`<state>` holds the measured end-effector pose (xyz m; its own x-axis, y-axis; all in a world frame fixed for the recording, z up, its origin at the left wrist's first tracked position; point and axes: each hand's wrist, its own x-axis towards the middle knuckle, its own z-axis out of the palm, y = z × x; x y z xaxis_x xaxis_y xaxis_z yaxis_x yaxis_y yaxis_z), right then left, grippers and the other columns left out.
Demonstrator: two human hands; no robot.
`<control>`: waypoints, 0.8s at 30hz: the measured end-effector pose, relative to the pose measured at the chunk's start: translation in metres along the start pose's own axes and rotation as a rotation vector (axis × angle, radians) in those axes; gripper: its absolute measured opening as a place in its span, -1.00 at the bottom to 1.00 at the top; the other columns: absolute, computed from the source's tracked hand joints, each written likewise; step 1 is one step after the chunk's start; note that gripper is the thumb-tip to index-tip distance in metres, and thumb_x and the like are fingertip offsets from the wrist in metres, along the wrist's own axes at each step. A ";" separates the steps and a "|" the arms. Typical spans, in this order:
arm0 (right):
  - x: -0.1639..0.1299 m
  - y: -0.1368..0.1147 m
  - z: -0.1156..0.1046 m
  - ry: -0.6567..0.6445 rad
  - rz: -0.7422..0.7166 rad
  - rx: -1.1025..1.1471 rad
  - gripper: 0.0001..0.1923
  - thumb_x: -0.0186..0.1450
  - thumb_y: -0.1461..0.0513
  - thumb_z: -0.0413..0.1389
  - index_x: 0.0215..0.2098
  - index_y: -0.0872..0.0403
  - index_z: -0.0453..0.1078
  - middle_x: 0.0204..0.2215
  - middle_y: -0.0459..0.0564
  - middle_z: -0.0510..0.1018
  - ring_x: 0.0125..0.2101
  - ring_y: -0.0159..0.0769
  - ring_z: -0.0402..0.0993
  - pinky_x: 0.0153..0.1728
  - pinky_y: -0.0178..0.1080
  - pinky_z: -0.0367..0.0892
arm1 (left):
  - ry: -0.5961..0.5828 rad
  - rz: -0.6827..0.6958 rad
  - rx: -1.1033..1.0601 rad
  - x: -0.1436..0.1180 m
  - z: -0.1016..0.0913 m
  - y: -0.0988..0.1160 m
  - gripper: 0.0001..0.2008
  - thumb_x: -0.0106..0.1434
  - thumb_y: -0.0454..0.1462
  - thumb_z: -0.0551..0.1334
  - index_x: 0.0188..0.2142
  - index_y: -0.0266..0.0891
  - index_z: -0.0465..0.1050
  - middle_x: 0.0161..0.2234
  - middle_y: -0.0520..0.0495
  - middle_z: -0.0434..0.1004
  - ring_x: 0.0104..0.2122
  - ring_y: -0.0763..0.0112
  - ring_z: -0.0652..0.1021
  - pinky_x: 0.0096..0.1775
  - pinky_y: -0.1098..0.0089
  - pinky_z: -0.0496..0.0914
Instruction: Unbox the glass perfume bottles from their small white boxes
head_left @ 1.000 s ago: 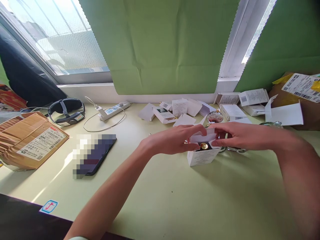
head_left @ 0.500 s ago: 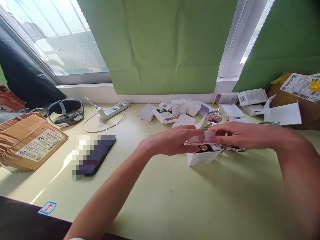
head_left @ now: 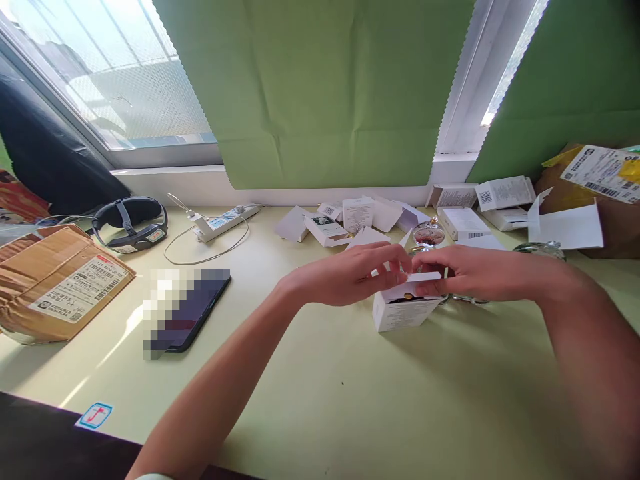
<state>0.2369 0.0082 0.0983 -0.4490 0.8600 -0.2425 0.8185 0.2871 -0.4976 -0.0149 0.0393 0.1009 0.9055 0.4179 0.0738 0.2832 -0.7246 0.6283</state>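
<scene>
A small white carton (head_left: 406, 313) stands upright on the table, its top flap raised and tilted over the opening. A dark insert with a round gold-coloured spot shows just under the flap. My right hand (head_left: 465, 272) pinches the flap's right side, thumb in front and fingers behind. At the flap's left end, my left hand (head_left: 357, 272) has its fingers bent and apart; whether a fingertip touches the card cannot be made out. Behind the hands stands a shiny, round glass-like object (head_left: 429, 233), and more clear shiny pieces are partly hidden by my right hand.
Several white cartons (head_left: 358, 215) lie along the wall, with more boxes (head_left: 463, 222) at the right. A phone (head_left: 200, 313), a power strip (head_left: 225, 222), a headset (head_left: 131, 223) and a brown parcel (head_left: 65, 283) are at the left. Another brown parcel (head_left: 590, 220) stands far right.
The flap has come down closer over the carton's opening, covering more of the insert. My left fingers have loosened and lifted slightly from the flap; my right hand has shifted a little left.
</scene>
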 end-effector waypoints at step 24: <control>-0.010 0.008 -0.009 -0.050 0.049 0.045 -0.45 0.24 -0.09 0.16 0.19 -0.26 0.41 -0.07 -0.06 0.61 -0.30 -0.15 0.55 -0.36 -0.21 0.37 | -0.064 -0.059 0.086 0.001 0.007 -0.004 -0.72 0.49 -0.12 0.01 0.06 -0.14 0.33 -0.03 -0.12 0.44 -0.15 0.37 0.49 -0.22 0.37 0.37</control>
<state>0.2510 0.0059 0.1047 -0.4274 0.8498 -0.3085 0.8234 0.2251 -0.5208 -0.0130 0.0390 0.0927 0.9038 0.4278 -0.0127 0.3605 -0.7449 0.5614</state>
